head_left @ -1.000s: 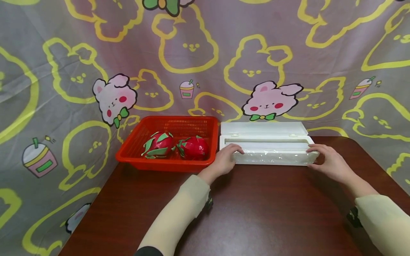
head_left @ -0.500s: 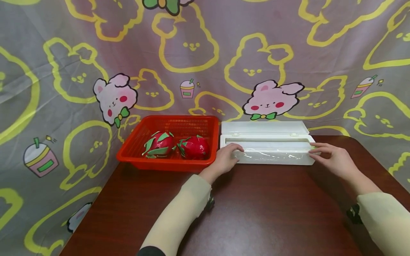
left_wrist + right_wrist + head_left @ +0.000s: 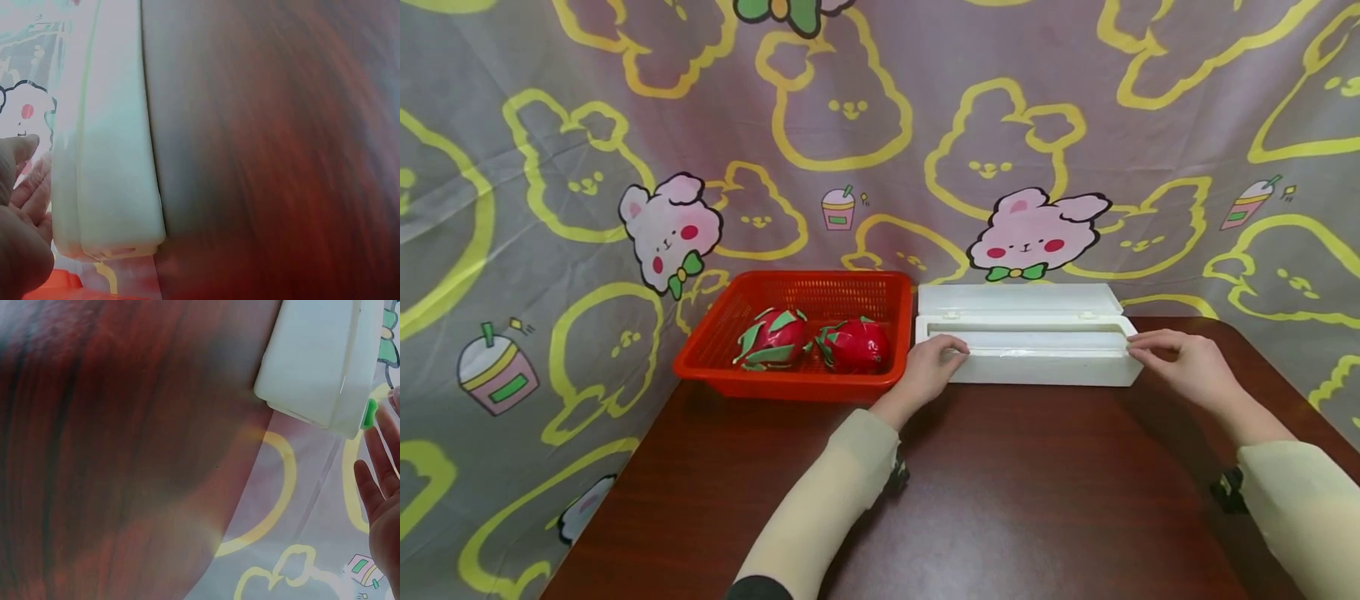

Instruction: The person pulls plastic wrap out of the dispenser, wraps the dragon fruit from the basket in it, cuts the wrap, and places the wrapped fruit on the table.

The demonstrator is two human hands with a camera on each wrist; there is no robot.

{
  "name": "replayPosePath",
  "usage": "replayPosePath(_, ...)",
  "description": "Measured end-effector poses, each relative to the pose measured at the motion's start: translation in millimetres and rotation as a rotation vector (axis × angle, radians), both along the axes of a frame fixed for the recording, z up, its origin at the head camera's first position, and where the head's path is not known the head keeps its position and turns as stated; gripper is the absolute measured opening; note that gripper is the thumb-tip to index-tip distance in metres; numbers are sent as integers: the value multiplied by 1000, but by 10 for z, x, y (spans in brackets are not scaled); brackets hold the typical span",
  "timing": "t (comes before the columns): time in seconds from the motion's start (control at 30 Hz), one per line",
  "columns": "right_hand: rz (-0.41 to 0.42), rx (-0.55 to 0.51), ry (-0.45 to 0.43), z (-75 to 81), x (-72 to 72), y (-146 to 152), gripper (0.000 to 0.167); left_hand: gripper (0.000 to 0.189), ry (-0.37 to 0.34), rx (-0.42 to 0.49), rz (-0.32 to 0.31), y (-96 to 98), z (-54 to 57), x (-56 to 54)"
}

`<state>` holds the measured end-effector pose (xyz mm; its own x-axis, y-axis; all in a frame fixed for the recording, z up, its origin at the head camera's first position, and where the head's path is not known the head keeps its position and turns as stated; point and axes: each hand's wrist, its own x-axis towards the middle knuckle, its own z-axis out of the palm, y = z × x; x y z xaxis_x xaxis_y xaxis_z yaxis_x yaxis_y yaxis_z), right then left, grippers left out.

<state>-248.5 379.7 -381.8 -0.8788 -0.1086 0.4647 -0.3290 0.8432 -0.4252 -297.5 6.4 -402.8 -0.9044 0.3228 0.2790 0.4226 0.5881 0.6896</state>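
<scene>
A white cling film dispenser (image 3: 1045,372) stands lengthwise on the table with its lid (image 3: 1018,298) tipped back and a pale roll (image 3: 1037,340) inside. Clear cling film (image 3: 1018,352) shows as a thin shine along its top front edge. At the left end, my left hand (image 3: 927,368) pinches the film between thumb and fingers. My right hand (image 3: 1197,371) pinches it at the right end, thumb below the fingers. In the right wrist view, a green slider (image 3: 369,414) sits at the dispenser's end, close to my right fingers.
An orange-red basket (image 3: 790,385) stands left of the dispenser, holding a dragon fruit (image 3: 772,337) and another dragon fruit (image 3: 854,346). A patterned curtain (image 3: 880,125) hangs behind the dark brown table (image 3: 1037,483).
The film that hung over the dispenser's front has been lifted to its top edge. My right fingers have come off the right corner and closed in a pinch; the left hand has barely moved.
</scene>
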Motion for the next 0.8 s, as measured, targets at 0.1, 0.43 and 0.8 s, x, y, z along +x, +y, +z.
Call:
replayPosePath(0.1, -8, -3, -16, 3, -27, 16, 23, 12, -58, 75, 23, 27, 16, 4)
replayPosePath(0.43, -46, -81, -40, 17, -75, -22, 21, 14, -66, 237, 81, 68, 50, 5)
replayPosePath(0.8, -125, -150, -82, 82, -136, -80, 30, 17, 2, 279, 163, 142, 157, -95)
